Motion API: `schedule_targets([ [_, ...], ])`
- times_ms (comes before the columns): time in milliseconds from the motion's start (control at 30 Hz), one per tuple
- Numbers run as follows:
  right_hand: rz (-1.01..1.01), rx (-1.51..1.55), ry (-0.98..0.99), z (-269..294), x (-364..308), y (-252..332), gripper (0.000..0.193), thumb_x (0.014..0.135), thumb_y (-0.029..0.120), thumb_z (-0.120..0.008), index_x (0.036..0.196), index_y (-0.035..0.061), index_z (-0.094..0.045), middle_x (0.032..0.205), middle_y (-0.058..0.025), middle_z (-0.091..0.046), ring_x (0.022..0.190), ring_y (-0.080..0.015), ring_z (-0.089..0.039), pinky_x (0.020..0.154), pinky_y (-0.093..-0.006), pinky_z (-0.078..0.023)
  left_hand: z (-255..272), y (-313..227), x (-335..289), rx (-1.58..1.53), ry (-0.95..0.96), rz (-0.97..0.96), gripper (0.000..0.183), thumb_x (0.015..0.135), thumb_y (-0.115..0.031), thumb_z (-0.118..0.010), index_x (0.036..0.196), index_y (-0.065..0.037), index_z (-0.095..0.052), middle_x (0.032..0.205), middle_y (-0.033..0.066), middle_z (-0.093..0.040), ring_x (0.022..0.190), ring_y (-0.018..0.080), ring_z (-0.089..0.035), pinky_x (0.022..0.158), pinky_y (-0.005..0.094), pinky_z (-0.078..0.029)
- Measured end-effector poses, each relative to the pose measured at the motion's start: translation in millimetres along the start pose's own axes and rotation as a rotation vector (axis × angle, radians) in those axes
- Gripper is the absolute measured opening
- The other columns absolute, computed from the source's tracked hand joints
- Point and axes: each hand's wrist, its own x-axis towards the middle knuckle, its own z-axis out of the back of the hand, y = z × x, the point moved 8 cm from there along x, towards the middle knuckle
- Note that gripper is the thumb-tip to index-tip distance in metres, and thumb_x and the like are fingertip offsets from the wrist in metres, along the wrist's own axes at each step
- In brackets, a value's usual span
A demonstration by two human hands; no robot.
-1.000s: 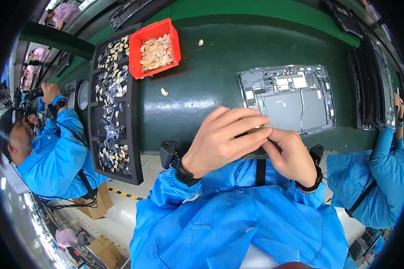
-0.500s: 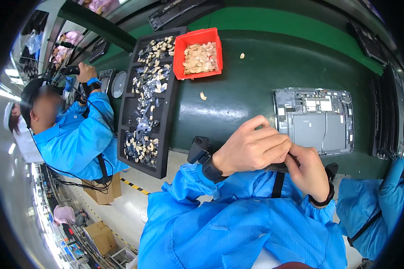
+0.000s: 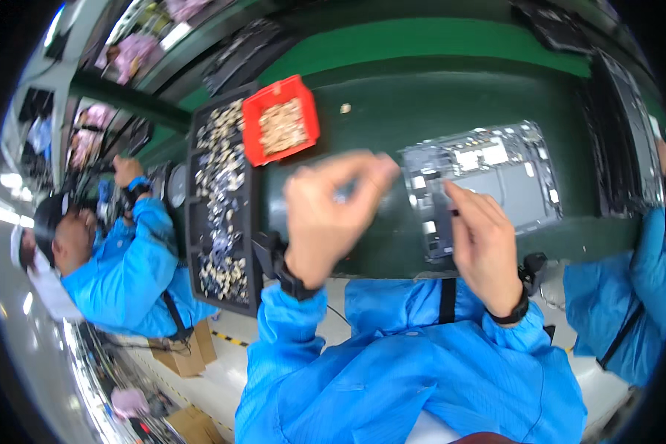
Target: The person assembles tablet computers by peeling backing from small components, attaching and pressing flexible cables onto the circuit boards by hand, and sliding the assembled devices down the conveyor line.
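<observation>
Beside the dark compartment tray [image 3: 253,229], the red bin [image 3: 251,129] of pale pieces [image 3: 283,126] could spill if my left hand [image 3: 329,211] catches it; thumb and finger meet, blurred, so I cannot tell their grip. My right hand [image 3: 488,240] curls, hold unclear, over the open laptop base [image 3: 522,185]; a slip could scratch its parts.

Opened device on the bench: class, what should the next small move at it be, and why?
Probably, the right hand should settle onto the left side of the opened device: in this view it overlaps that side, while the left hand is farther left, apart from the device. Blur hides whether either hand pinches anything.
</observation>
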Motion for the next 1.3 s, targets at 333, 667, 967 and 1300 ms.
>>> schedule_targets([
  [333, -0.353, 0.982, -0.038, 21.4, -23.1, -48.4, 0.030, 0.099, 0.004, -0.076, 0.127, -0.0060, -0.072, 0.116, -0.0147, -0.078, 0.105, -0.0183, -0.073, 0.097, -0.0333, -0.057, -83.8, -49.6, -22.4, -0.390, 0.364, -0.120, 0.011, 0.098, -0.007, -0.072, 0.095, 0.002, -0.079, 0.086, 0.0177, -0.078, 0.077, 0.0289, -0.077, 0.073, 0.0367, -0.056],
  [667, -0.386, 0.815, -0.492, 92.6, -32.4, -106.2, 0.018, 0.101, 0.001, -0.071, 0.116, -0.0072, -0.076, 0.101, -0.0117, -0.078, 0.089, -0.0142, -0.073, 0.081, -0.0263, -0.057, -152.9, -106.7, 11.1, -0.007, 0.473, -0.585, 0.028, 0.095, -0.010, -0.073, 0.123, -0.007, -0.074, 0.121, 0.0165, -0.074, 0.111, 0.0336, -0.072, 0.095, 0.0434, -0.053],
  [967, -0.533, 0.294, -0.262, 92.3, 17.4, -149.7, 0.012, 0.094, 0.004, -0.076, 0.100, -0.0062, -0.078, 0.083, -0.0110, -0.078, 0.075, -0.0142, -0.075, 0.072, -0.0272, -0.056, -203.3, -66.9, 63.3, 0.092, 0.521, -0.750, 0.043, 0.086, -0.004, -0.072, 0.128, -0.013, -0.073, 0.143, 0.0133, -0.062, 0.128, 0.0365, -0.060, 0.103, 0.0473, -0.052],
  [1300, -0.625, 0.152, -0.208, 78.1, 33.6, -164.5, 0.014, 0.091, 0.009, -0.077, 0.096, -0.0045, -0.079, 0.077, -0.0146, -0.078, 0.070, -0.0181, -0.076, 0.069, -0.0306, -0.056, -204.7, -55.2, 80.9, -0.141, 0.469, -0.668, 0.035, 0.082, 0.006, -0.074, 0.114, -0.009, -0.078, 0.124, 0.0121, -0.069, 0.112, 0.0343, -0.067, 0.094, 0.0427, -0.056],
])
